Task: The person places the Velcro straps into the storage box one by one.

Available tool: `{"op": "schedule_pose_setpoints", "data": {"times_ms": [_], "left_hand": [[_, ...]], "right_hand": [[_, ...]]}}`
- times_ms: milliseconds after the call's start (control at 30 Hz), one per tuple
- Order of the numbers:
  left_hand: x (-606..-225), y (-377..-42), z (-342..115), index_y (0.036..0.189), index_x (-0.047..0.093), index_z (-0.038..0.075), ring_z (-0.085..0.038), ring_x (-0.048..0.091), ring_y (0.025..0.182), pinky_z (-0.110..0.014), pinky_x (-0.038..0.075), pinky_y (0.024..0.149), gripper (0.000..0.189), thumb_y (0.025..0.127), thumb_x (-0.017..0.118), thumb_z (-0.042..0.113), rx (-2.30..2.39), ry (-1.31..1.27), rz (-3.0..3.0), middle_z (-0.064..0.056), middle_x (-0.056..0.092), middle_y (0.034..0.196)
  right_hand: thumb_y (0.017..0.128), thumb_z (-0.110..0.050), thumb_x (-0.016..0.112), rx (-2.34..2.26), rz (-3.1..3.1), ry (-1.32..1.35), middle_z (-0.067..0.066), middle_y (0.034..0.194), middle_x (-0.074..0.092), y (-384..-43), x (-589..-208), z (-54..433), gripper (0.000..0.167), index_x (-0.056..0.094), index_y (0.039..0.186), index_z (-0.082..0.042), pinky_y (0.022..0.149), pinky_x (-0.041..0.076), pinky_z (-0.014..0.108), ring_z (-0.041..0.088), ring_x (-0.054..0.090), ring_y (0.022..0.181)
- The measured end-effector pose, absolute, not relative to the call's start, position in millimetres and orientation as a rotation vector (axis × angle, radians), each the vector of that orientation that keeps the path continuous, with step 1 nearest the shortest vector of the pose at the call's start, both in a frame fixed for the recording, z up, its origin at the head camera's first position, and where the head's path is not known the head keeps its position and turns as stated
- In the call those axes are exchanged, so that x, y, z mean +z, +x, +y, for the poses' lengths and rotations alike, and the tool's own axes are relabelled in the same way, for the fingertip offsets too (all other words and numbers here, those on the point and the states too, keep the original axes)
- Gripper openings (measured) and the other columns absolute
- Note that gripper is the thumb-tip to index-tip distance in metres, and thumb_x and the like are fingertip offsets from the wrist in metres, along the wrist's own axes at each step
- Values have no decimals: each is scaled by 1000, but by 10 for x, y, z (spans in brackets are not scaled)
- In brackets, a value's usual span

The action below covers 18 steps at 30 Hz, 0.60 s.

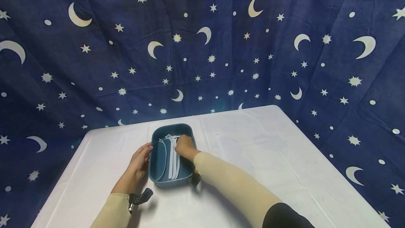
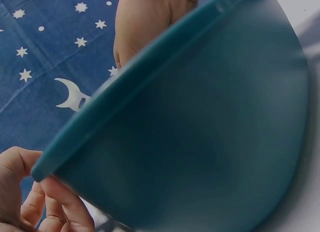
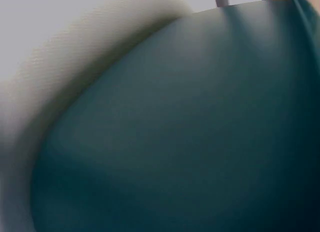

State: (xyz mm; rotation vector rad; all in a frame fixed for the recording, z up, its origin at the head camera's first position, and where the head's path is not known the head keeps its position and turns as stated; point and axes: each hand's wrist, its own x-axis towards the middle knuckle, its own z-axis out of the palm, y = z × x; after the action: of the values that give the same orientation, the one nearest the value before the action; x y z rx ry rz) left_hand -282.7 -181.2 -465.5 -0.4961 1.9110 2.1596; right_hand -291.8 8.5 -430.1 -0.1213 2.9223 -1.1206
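Note:
A dark teal plastic bin stands on the table with long, thin white strips inside. Several strips lie side by side down its middle, with small frilled ends at the far side. A separate curved strip runs along the left wall. My left hand grips the bin's left rim; in the left wrist view its thumb and fingers pinch the corner. My right hand reaches into the right side of the bin, beside the strips' far ends. Its fingertips are hidden, so whether it pinches a strip is unclear.
A white cloth covers the table. Behind and to the right hangs a dark blue curtain with moons and stars. The bin's outer wall fills most of the right wrist view. A black wrist strap sits on the left forearm.

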Motion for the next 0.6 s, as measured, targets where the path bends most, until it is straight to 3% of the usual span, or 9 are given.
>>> {"op": "schedule_pose_setpoints", "data": {"times_ms": [267,400,600], "left_hand": [[-4657,-2809,-1806,146,39,14,-7,57,103,-17,53,83,50,99,51,27,2147,-493,1911,-9,44,139],[-4641,-2816,-1791,147,38,14,-13,53,116,-17,53,85,51,99,50,28,2150,-499,1900,-10,40,147],[-4639,-2830,-1789,149,36,13,-25,39,137,-31,43,105,53,99,50,26,2154,-502,1890,-13,33,155]], "right_hand": [[74,7,59,-1130,2903,-90,-6,39,30,-2934,-4446,70,47,32,43,-16,36,24,19,10,32,36],[71,5,62,-1138,2921,-95,-5,40,28,-2939,-4460,72,47,31,43,-16,38,24,21,11,30,38],[73,5,64,-1137,2921,-134,-3,45,31,-2930,-4461,75,46,32,47,-14,41,28,22,13,35,43]]}}
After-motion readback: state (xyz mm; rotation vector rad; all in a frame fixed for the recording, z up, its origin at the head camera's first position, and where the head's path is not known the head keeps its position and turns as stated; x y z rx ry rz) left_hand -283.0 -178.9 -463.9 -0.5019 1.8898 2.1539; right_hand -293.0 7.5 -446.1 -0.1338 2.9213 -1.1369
